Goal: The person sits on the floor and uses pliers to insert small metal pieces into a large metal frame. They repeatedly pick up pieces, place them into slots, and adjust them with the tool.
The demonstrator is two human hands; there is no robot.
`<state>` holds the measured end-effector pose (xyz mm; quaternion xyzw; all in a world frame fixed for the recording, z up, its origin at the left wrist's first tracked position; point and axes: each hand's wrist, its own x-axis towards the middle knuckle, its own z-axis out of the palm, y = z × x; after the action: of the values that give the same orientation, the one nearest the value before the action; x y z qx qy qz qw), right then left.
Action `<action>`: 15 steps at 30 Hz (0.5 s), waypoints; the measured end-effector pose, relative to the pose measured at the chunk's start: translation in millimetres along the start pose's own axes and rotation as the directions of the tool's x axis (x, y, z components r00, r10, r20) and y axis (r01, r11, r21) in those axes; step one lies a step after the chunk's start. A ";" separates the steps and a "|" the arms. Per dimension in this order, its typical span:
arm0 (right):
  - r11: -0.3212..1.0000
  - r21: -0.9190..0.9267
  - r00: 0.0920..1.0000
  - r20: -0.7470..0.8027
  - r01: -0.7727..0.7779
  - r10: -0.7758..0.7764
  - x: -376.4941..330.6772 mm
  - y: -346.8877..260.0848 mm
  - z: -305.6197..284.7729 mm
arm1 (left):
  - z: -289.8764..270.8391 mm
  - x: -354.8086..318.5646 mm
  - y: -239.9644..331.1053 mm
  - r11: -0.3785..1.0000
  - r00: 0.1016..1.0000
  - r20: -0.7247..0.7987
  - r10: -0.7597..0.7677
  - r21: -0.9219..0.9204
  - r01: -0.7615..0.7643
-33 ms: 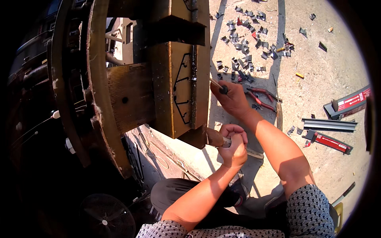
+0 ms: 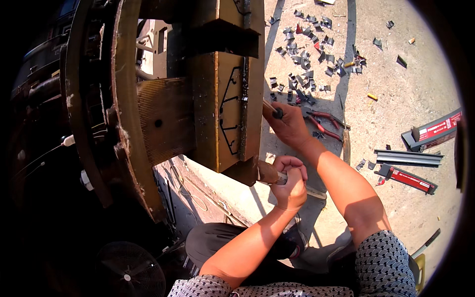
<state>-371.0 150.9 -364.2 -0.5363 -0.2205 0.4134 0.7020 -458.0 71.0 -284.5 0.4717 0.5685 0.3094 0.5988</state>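
Observation:
A large metal die block (image 2: 230,111) with a dark profile-shaped slot in its face stands in front of me, clamped in a machine. Just right of its lower end, my left hand (image 2: 291,182) is closed round a short cylindrical piece (image 2: 267,172), brownish with a pale metal end. Farther away, my right hand (image 2: 289,126) is closed round a slim tool with a black rounded end (image 2: 277,113). That tool's rod reaches toward the block's right side, and its tip is hidden. The tool's exact kind cannot be made out.
Red-handled pliers (image 2: 324,123) lie on the ground beyond my right hand. Many small dark profile offcuts (image 2: 302,54) are scattered farther off. Grey profile lengths (image 2: 409,157) and red-labelled pieces (image 2: 410,179) lie at right. A fan (image 2: 129,274) stands at lower left.
The whole view has shifted slightly. My right hand with the slim tool sits a little closer to the block's side; my left hand keeps its grip.

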 end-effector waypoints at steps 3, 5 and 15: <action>0.993 -0.098 0.996 -0.055 0.059 -0.065 4.5 8.9 -4.7 | -4.1 1.6 -4.3 0.999 0.999 0.025 0.040 0.000 -0.040; 0.973 -0.217 0.991 -0.085 0.082 -0.103 8.1 11.1 -10.7 | -9.7 2.5 -10.2 0.999 0.998 0.042 0.049 0.018 -0.050; 0.830 -0.316 0.885 0.076 0.459 -0.460 46.0 -14.3 -30.5 | -13.2 -2.8 -16.4 0.998 0.996 0.082 0.026 -0.055 -0.021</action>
<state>-317.3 169.9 -367.0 -0.5765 -0.4067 0.1900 0.6827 -474.0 65.3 -297.2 0.4744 0.5290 0.3118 0.6308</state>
